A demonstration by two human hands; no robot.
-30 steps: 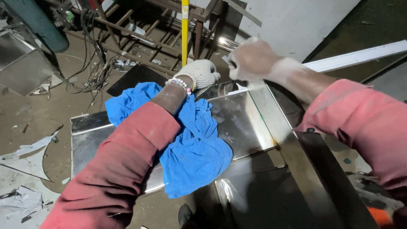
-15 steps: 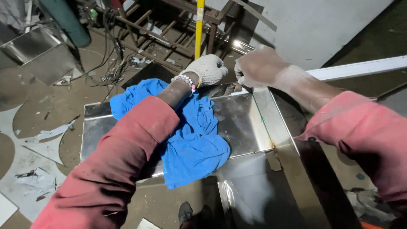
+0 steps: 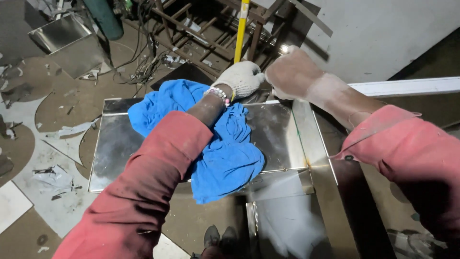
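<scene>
From the head view, my left hand [image 3: 243,77], in a white knit glove, is curled at the far edge of the steel sheet [image 3: 278,139]; what it grips I cannot tell. My bare right hand [image 3: 292,74] is closed into a fist just beside it. The blue cloth [image 3: 225,158] lies on the sheet under my left forearm.

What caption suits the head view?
Gloved left hand and bare right hand meet beyond a blue cloth on a steel sheet.

both hands [image 3: 268,79] unmoved at the steel sheet's [image 3: 275,132] far edge, view panned left
</scene>
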